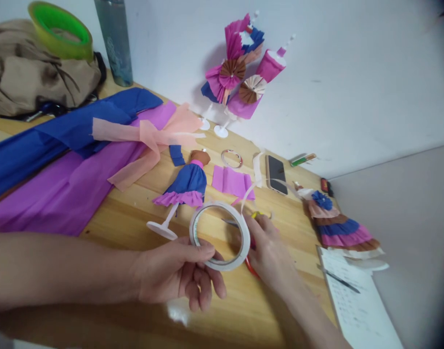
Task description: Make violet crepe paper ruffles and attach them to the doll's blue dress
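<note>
nearest is the bare wood of the table [134, 322]. over it, the left hand [183, 271] pinches the tape roll [246, 236] by its lower left rim, thumb inside the ring, the other fingers loosely curled below. just beside it, the right hand [272, 252] bends down over the scissors [251, 268], whose red handles show near its fingers; whether it grips them i cannot tell.

a loose strip [248, 190] leaves the roll's upper right and arcs off past the phone [276, 174]. the step in hand looks like readying tape to cut; the next move would call for a steady roll, an untwisted strip and a sure hold on the handles.

right of the hands is a pen [341, 281] on a written sheet [370, 305]. beyond the roll stands the blue-skirted doll [187, 182], a purple piece [231, 182] near it; farther back, against the wall, are two paper-dressed figures [232, 72].
</note>
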Demonstrator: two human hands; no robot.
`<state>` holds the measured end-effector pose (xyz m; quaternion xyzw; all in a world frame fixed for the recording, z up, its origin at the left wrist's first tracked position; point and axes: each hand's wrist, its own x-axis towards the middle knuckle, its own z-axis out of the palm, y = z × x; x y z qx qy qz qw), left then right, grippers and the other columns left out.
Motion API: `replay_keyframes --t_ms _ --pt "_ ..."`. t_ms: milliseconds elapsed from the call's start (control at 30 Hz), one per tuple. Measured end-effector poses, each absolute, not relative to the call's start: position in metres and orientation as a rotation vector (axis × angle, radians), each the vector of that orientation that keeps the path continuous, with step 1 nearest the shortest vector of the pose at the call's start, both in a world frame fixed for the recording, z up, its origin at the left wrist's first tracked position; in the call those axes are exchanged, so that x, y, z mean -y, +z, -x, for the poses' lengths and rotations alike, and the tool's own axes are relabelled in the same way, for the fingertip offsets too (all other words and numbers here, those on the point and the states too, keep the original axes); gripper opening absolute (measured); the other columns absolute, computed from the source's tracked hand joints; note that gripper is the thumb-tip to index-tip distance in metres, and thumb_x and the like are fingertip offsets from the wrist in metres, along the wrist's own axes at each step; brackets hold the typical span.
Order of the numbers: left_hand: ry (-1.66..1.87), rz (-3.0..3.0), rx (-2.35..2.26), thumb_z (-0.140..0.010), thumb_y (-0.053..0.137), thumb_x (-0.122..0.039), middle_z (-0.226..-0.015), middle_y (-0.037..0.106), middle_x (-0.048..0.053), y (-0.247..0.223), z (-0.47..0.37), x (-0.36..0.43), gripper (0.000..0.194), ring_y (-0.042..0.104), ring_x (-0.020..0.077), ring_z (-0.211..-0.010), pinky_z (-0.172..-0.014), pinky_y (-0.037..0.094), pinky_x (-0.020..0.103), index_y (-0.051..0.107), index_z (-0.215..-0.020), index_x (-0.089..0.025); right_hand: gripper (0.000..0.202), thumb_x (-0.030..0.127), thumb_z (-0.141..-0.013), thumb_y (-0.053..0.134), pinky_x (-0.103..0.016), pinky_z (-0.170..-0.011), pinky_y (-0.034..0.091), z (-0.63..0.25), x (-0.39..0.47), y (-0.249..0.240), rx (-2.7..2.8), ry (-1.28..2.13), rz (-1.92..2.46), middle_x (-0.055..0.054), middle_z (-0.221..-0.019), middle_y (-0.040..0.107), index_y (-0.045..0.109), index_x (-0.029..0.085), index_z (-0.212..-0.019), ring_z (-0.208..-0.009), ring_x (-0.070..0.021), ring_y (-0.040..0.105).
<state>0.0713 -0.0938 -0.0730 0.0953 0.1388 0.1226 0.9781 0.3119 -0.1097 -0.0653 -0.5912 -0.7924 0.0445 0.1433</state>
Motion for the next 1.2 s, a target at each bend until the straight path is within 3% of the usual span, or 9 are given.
replay_keyframes --t_ms 267,767,1200 --pt "0.207 -0.203 -0.301 -0.079 0.073 -0.049 -0.071 0.073 0.009 -0.075 -0.071 0.094 0.039 0.066 0.0135 -0.048 -0.038 0.049 0.017 0.065 -0.077 -0.011 0.032 0.021 -0.09 0.053 -0.032 -0.063 0.051 -0.277 0.082 -0.066 2.248 0.236 1.739 -0.011 -0.098 0.06 0.062 0.019 -0.12 -0.08 -0.0227 0.061" --pt "0.173 -0.228 -0.303 -0.081 0.068 -0.049 -0.072 0.072 0.008 -0.077 -0.072 0.093 0.038 0.065 0.0129 -0.048 -0.038 0.048 0.018 0.065 -0.077 -0.011 0.025 0.023 -0.09 0.055 -0.027 -0.055 0.043 -0.254 0.075 -0.061 2.312 0.13 1.82 -0.009 -0.089 0.065 0.067 0.019 -0.111 -0.066 -0.0187 0.06" --pt "0.165 -0.235 -0.308 -0.078 0.071 -0.053 -0.072 0.071 0.008 -0.076 -0.071 0.093 0.043 0.064 0.0128 -0.048 -0.038 0.047 0.018 0.065 -0.078 -0.01 0.028 0.03 -0.092 0.052 -0.029 -0.054 0.041 -0.253 0.075 -0.065 2.277 0.254 1.79 -0.01 -0.091 0.064 0.068 0.019 -0.112 -0.071 -0.0213 0.059"
